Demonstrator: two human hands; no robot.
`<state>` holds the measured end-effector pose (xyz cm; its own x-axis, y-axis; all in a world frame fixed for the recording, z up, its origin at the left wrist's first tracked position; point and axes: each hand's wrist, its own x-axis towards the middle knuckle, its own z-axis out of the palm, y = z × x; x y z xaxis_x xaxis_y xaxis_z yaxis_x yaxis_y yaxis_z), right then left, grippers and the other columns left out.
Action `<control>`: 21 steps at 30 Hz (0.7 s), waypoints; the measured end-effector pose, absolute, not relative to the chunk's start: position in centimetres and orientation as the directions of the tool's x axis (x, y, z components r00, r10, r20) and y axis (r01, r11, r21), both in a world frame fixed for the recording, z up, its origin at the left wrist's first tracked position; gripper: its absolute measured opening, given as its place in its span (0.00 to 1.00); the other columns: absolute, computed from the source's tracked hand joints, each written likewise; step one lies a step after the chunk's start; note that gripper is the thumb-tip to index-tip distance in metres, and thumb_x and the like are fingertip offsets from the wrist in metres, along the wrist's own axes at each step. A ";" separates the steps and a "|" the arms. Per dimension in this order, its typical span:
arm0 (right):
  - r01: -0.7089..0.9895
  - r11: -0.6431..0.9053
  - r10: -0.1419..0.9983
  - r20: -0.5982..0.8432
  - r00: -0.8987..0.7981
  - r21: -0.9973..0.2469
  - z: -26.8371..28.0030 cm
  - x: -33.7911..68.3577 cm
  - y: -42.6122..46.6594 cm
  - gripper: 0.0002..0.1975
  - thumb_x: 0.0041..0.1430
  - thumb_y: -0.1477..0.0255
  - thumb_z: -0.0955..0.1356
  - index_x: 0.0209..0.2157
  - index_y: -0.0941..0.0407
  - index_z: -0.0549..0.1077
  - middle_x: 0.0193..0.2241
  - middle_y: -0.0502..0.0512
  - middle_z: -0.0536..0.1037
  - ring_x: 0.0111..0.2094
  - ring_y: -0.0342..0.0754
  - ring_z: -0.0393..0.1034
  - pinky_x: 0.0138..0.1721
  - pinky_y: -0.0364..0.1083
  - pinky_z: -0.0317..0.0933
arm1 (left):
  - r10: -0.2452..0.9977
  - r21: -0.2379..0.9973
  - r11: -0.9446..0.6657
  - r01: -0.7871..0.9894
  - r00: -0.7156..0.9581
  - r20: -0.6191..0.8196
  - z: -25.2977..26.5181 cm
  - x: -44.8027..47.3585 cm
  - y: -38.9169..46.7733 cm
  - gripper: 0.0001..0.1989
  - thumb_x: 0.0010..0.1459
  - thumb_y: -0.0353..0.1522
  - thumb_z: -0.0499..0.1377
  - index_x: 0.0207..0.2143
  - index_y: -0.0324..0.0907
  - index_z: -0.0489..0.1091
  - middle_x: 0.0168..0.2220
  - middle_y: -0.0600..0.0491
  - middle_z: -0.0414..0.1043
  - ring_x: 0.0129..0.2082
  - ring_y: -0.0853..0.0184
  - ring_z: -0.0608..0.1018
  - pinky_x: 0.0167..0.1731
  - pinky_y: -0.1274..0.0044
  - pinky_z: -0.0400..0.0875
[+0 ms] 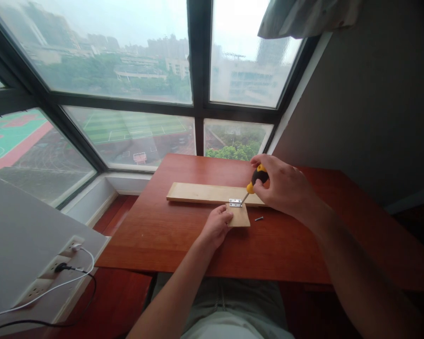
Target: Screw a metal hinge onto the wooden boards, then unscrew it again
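Fingers of the right hand (286, 188) curl around the yellow-and-black handle of a screwdriver (256, 181), pinching it; those of the left hand (217, 226) press together on the edge of a small block (240, 217). Beneath lies the table (183, 240), reddish, set under a window (127, 70). A long board (201, 193) lies across it, the block just in front. A metal hinge (235, 203) bridges board and block, the screwdriver tip on it. One loose screw (259, 218) lies right of the block.

Yellow-black screwdriver (255, 182) tilted, tip on hinge (235, 203).
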<state>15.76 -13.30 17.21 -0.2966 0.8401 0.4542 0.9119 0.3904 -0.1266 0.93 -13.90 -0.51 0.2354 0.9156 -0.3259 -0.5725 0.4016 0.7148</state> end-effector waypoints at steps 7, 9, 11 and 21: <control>0.956 0.286 0.862 0.452 -0.232 -0.056 17.4 15.6 -13.1 0.12 0.60 0.60 0.65 0.42 0.51 0.71 0.39 0.53 0.79 0.33 0.52 0.72 0.28 0.46 0.54 | 0.916 0.716 0.400 -0.573 0.228 -0.329 -0.4 0.9 -13.9 0.14 0.43 0.23 0.64 0.36 0.34 0.73 0.36 0.44 0.78 0.30 0.67 0.78 0.32 0.78 0.73; 0.957 0.285 0.866 0.443 -0.233 -0.053 17.4 15.6 -13.0 0.11 0.60 0.62 0.64 0.42 0.51 0.71 0.38 0.52 0.79 0.33 0.51 0.72 0.27 0.46 0.53 | 0.916 0.713 0.401 -0.575 0.228 -0.331 -0.5 0.9 -13.8 0.14 0.43 0.23 0.64 0.36 0.34 0.73 0.36 0.44 0.78 0.30 0.67 0.78 0.32 0.78 0.74; 0.950 0.305 0.862 0.445 -0.244 -0.071 17.3 15.8 -13.1 0.11 0.59 0.66 0.64 0.44 0.51 0.70 0.39 0.51 0.79 0.33 0.51 0.72 0.28 0.46 0.54 | 0.916 0.713 0.400 -0.576 0.225 -0.333 -0.6 0.9 -13.7 0.14 0.42 0.22 0.64 0.36 0.34 0.73 0.36 0.44 0.78 0.30 0.67 0.78 0.32 0.78 0.74; 0.936 0.338 0.862 0.430 -0.269 -0.092 17.4 15.6 -13.3 0.15 0.58 0.62 0.65 0.46 0.51 0.69 0.39 0.52 0.79 0.33 0.51 0.73 0.28 0.46 0.55 | 0.917 0.714 0.399 -0.575 0.231 -0.326 -0.5 0.9 -13.9 0.14 0.43 0.23 0.64 0.36 0.35 0.74 0.36 0.45 0.78 0.31 0.67 0.78 0.33 0.77 0.73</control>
<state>15.64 -13.35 17.42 -0.2692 0.8616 0.4303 0.9365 0.3385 -0.0919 0.93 -13.87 -0.52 0.2315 0.9167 -0.3258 -0.5753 0.3990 0.7141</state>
